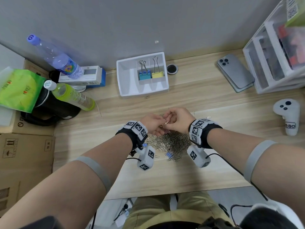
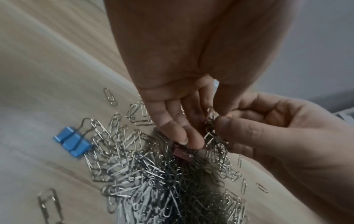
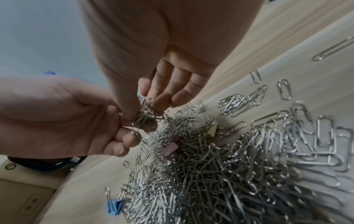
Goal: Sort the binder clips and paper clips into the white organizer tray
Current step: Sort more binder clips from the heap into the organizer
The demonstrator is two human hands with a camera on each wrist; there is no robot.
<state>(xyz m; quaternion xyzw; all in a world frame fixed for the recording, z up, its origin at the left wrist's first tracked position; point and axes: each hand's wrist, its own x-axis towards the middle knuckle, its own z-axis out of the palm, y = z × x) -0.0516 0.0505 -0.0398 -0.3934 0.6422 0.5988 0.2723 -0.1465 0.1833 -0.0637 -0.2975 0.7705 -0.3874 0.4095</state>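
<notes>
My left hand point(image 1: 157, 125) and right hand point(image 1: 169, 119) meet just above the pile of silver paper clips point(image 1: 170, 142) on the wooden table. Between them they pinch a small tangle of paper clips point(image 2: 211, 121), which also shows in the right wrist view point(image 3: 145, 116). In the pile lie a pink binder clip point(image 3: 170, 148), a yellow binder clip point(image 3: 212, 130) and small blue binder clips point(image 2: 72, 142). The white organizer tray point(image 1: 125, 76) stands farther back. It holds a blue binder clip point(image 1: 144, 75) and a yellow binder clip point(image 1: 157, 74) in two small compartments.
Two bottles point(image 1: 72, 95), a black kettle point(image 1: 52, 108) and cardboard boxes point(image 1: 24, 156) crowd the left side. A phone point(image 1: 236, 71) and a white drawer unit point(image 1: 277, 60) stand at the back right. A white controller point(image 1: 288, 116) lies at the right. One paper clip point(image 1: 146, 97) lies before the tray.
</notes>
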